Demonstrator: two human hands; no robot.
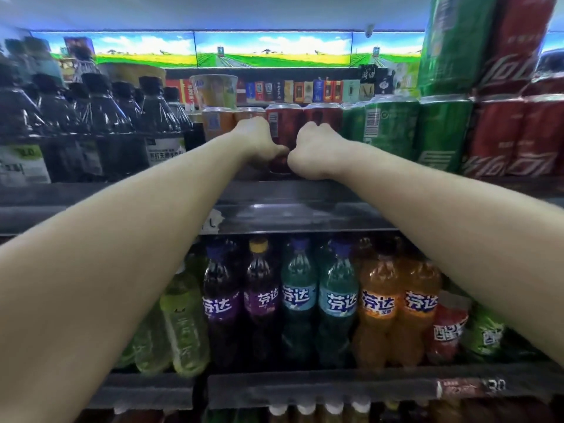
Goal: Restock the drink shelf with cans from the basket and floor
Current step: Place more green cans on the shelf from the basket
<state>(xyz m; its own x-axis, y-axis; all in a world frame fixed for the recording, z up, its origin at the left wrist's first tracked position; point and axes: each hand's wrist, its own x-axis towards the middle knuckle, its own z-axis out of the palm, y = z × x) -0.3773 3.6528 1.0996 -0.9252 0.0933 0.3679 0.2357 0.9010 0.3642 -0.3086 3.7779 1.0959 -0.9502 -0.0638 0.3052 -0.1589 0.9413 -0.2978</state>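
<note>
Two hands reach onto the drink shelf: the left hand and right hand flank an upright dark red can near the shelf's front edge, fingers curled round its sides, equally near.

Dark red can stood upright on upper drink shelf, between orange cans and green cans, barcode facing outward
</note>
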